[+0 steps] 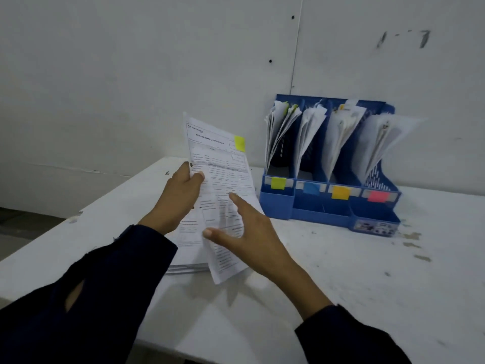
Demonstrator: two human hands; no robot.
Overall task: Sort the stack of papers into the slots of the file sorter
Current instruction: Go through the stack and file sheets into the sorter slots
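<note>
Head view: thumb and fingers of my left hand (181,190) pinch the white printed form sheet with a yellow sticky tab (220,195), tilted up so I can read its colour. My right hand (246,232) hovers spread beside it, holding nothing. Below lies the white paper stack (187,267); the blue plastic four-slot file sorter (330,206) stands right, well apart.

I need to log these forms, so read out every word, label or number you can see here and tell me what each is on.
Held sheet, heading: "ASUHAN KEPERAWATAN PERIOPERATIF", blurred, so partly a guess.
Held sheet, logo line and form fields: too small to read.
Yellow-green sticky tab on that sheet: blank.
File sorter slot tabs: colour only, no text.
Sorter's front sticker: unreadable.
</note>
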